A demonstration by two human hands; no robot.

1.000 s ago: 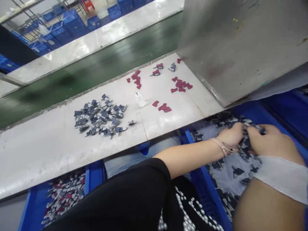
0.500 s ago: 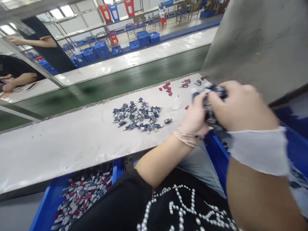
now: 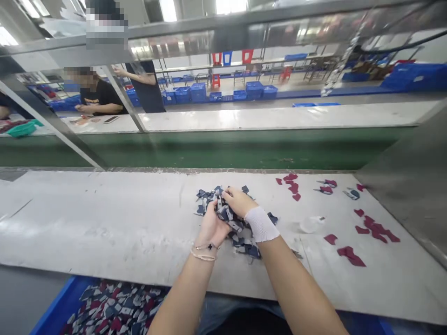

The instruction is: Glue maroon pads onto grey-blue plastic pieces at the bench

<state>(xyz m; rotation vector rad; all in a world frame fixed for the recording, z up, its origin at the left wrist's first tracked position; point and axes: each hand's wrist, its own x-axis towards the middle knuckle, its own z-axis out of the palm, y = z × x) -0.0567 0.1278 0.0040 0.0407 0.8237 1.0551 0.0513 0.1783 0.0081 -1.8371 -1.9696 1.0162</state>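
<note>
My left hand (image 3: 213,226) and my right hand (image 3: 240,202) are cupped round a handful of small dark-blue and light-grey plastic parts (image 3: 225,212). Both are over the middle of the white worktop, at a loose pile of the same parts (image 3: 247,246). Some of that pile is hidden behind my hands and right wrist. My left wrist wears thin bracelets; a white mesh sleeve covers the right one.
Dark-red pieces (image 3: 377,229) lie scattered on the right of the worktop (image 3: 104,223), near a small clear item (image 3: 312,224). A blue bin (image 3: 52,307) of mixed parts stands below the front edge. Across the green belt (image 3: 244,151), people (image 3: 104,97) are at another bench.
My hands have carried the handful of parts from the right-hand side, by the metal panel, to the pile on the worktop. The camera has turned and levelled.
</note>
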